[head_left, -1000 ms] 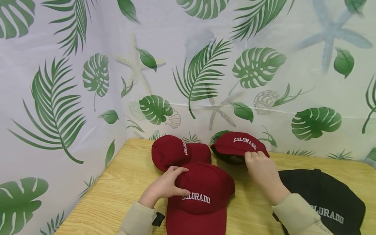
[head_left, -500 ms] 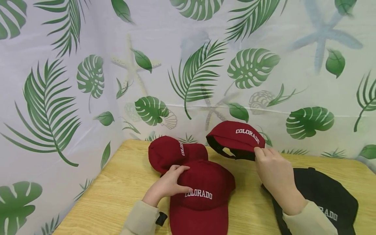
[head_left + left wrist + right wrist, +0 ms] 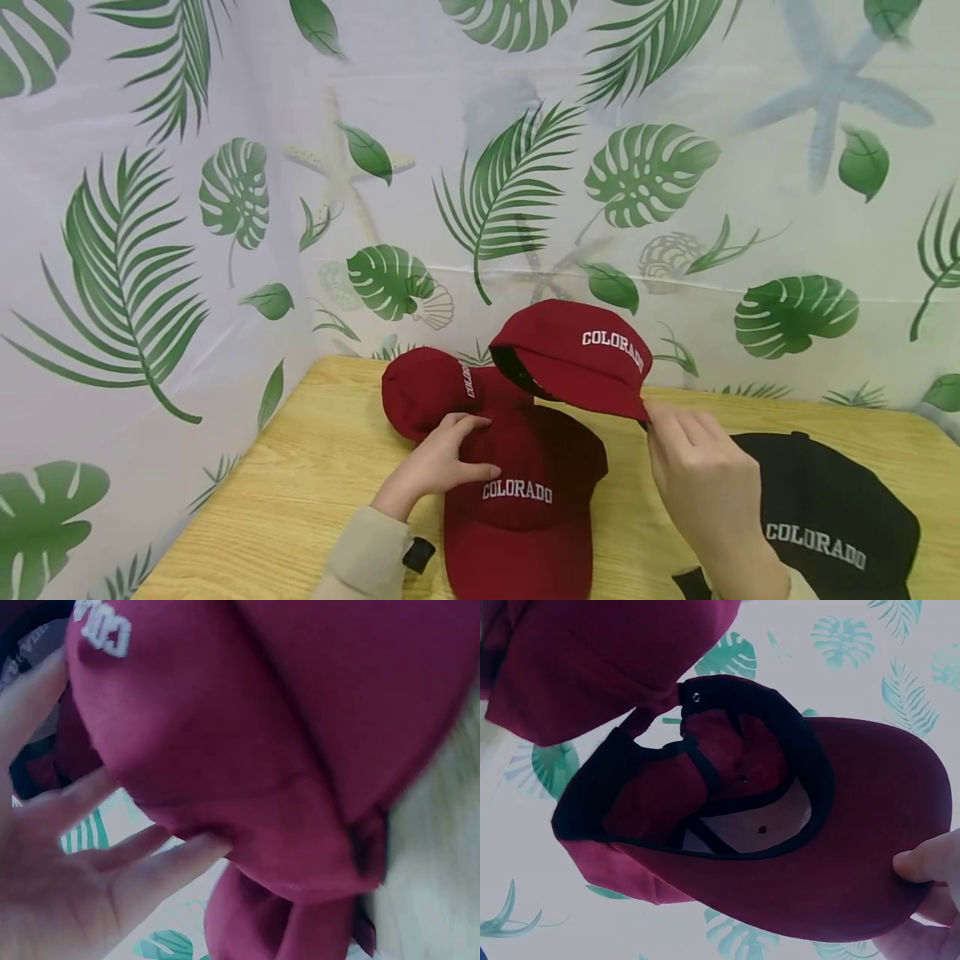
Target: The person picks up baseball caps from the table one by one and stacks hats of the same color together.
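Observation:
My right hand pinches the brim edge of a red baseball cap lettered COLORADO, held up over the back of the table. Its hollow underside and adjustable back strap show in the right wrist view, with the thumb on the brim. A second red cap lies in front, brim toward me. My left hand rests on that cap's crown with thumb and fingers spread, fingertips touching the cloth in the left wrist view. Behind it sits a third red cap, turned sideways, its brim partly covered by the other two.
To the right, beside my right forearm, is a black COLORADO cap, partly hidden by that arm. All stand on a light wooden table. A white leaf-patterned cloth hangs along the back and left of the table.
The right hand has lifted the red cap off the back of the table and brought it left, toward the other red caps. My left hand stays on the front cap.

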### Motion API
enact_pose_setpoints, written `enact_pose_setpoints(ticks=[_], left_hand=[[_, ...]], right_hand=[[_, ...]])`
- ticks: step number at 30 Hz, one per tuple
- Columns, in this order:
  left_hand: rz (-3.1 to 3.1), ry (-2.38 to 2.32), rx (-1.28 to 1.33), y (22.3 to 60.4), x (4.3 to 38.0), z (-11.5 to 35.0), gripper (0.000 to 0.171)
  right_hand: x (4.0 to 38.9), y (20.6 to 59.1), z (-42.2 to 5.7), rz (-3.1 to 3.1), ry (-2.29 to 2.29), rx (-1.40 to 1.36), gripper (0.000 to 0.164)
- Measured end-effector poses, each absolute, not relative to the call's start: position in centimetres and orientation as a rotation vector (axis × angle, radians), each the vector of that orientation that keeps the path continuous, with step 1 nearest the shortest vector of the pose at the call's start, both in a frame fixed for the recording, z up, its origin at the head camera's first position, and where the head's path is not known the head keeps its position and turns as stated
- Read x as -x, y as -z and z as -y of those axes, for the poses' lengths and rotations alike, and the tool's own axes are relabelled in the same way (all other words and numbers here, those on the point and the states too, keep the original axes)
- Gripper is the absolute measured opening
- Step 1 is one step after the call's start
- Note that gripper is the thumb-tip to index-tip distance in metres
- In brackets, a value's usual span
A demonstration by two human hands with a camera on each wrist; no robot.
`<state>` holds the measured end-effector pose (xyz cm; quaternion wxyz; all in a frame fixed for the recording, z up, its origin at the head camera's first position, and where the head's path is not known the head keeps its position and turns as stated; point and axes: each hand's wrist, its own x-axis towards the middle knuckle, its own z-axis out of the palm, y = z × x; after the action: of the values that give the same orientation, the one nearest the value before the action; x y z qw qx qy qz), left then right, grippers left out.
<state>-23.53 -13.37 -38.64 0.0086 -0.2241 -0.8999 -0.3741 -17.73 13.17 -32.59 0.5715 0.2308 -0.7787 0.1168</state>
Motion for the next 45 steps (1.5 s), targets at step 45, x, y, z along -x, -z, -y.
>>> enact_pose_setpoints(ticks=[45], left_hand=[[1.299, 3.086, 0.364, 34.0, 19.3, 14.9, 0.038]], right_hand=[[16.9, 34.0, -12.6, 1.923, -0.514, -0.846, 0.043]])
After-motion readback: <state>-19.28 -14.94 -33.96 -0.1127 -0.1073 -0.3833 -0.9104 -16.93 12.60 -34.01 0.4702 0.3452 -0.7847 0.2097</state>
